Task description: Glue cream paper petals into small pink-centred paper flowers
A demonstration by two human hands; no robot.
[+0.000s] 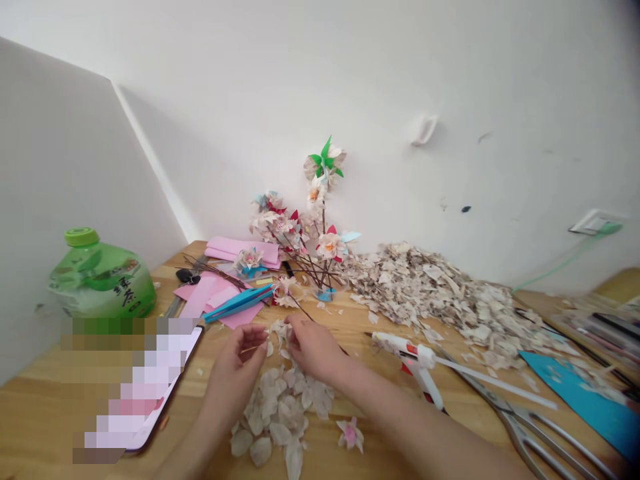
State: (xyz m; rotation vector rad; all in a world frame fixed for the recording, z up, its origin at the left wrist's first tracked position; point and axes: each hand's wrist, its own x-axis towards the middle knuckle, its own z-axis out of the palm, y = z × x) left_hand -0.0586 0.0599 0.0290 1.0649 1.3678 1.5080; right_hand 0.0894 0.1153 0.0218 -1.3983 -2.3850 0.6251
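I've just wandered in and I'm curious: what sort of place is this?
It looks like a home craft corner, probably a paper-flower maker's workspace. A hot glue gun lies beside a heap of cut petals, and finished flowers on twigs stand behind sheets of pink paper.

The phone [140, 393] near the table's left edge is masked by a pixelated blur (nothing on its screen can be read). The petal-like piece [277, 332] is partly hidden by the right hand [313, 347]. The metal scissors [530, 433] are cut off by the bottom edge, the blue card [585, 400] by the right edge, and the blurred objects [607, 330] at the right edge cannot be identified.
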